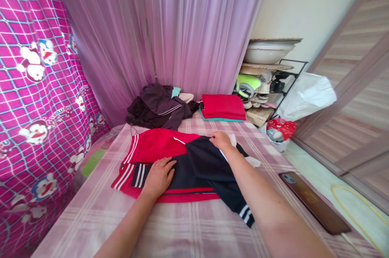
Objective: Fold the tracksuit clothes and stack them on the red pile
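A red and navy garment (194,171) with white-striped cuffs lies spread on the plaid cloth, partly folded over itself. My left hand (159,177) rests flat on its left part beside a striped navy cuff, fingers spread. At the upper right of the garment, my right hand (220,140) pinches the navy fabric near a white part (253,161). One navy sleeve (234,201) with white stripes at its end points toward the lower right.
Behind lie a dark clothing heap (164,106) and a folded red stack (223,107). A phone (314,201) with a cable sits at the right edge. Beyond stand a shoe rack (288,88) with basins (267,52) and bags (313,94). Curtains (182,27) hang behind.
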The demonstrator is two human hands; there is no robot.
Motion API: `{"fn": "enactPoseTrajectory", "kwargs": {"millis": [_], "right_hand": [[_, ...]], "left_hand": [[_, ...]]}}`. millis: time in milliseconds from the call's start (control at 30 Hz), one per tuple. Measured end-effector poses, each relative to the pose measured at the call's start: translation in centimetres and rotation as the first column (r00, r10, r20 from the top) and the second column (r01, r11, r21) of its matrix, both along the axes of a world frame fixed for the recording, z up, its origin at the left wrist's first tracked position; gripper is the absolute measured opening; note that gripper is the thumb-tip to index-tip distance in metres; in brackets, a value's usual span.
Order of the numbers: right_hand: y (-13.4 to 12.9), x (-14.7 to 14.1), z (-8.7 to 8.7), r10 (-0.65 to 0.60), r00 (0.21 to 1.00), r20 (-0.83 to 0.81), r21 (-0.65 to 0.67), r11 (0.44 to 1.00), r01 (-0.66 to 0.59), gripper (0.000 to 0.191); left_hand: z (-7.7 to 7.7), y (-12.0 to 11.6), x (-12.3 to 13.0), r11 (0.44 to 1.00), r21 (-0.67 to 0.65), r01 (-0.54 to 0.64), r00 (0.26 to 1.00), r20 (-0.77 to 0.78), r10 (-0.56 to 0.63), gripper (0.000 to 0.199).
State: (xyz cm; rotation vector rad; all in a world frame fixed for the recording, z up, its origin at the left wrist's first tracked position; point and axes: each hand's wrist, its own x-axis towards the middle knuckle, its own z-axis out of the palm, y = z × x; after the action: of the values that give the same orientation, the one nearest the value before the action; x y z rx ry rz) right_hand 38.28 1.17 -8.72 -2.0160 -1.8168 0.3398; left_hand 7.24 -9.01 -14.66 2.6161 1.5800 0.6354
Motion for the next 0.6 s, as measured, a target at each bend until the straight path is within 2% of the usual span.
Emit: {"fn": "enactPoseTrajectory", "kwargs": {"millis": [100,200,300,400,467,533,600], "right_hand": [[-0.6,2.9,-0.6,-0.108,0.965,-0.237,0.041,0.992,0.121,0.011],[-1.6,5.0,-1.2,-0.216,0.878,-0.427,0.049,0.964,0.26,0.011],[-2.8,6.0,-1.6,-0.285,0.796,-0.534,0.033,0.934,0.356,0.014],[-4.5,6.5,-1.7,-0.285,0.759,-0.586,0.027,0.929,0.37,0.018],[-6.4,7.0,-1.7,-0.219,0.794,-0.567,0.007,0.963,0.271,0.02],[-8.7,7.6,-1.6,-0.08,0.868,-0.49,-0.053,0.997,0.062,0.023],[-11.1,8.4,-1.4,0.103,0.907,-0.408,-0.15,0.972,-0.178,0.027]], "left_hand": [[-0.1,0.0,0.0,1.0,0.007,-0.003,1.0,0.01,0.003,0.036],[-0.1,0.0,0.0,1.0,0.005,0.004,1.0,0.012,-0.004,0.036],[0.1,0.0,0.0,1.0,0.008,0.009,1.0,0.009,-0.009,0.036],[0.2,0.0,0.0,1.0,0.015,0.007,1.0,-0.002,-0.007,0.037],[0.2,0.0,-0.1,1.0,0.019,0.012,1.0,-0.009,-0.012,0.037],[0.2,0.1,-0.1,1.0,0.022,0.015,1.0,-0.012,-0.014,0.037],[0.1,0.1,-0.1,1.0,0.024,0.012,1.0,-0.012,-0.012,0.038]]}}
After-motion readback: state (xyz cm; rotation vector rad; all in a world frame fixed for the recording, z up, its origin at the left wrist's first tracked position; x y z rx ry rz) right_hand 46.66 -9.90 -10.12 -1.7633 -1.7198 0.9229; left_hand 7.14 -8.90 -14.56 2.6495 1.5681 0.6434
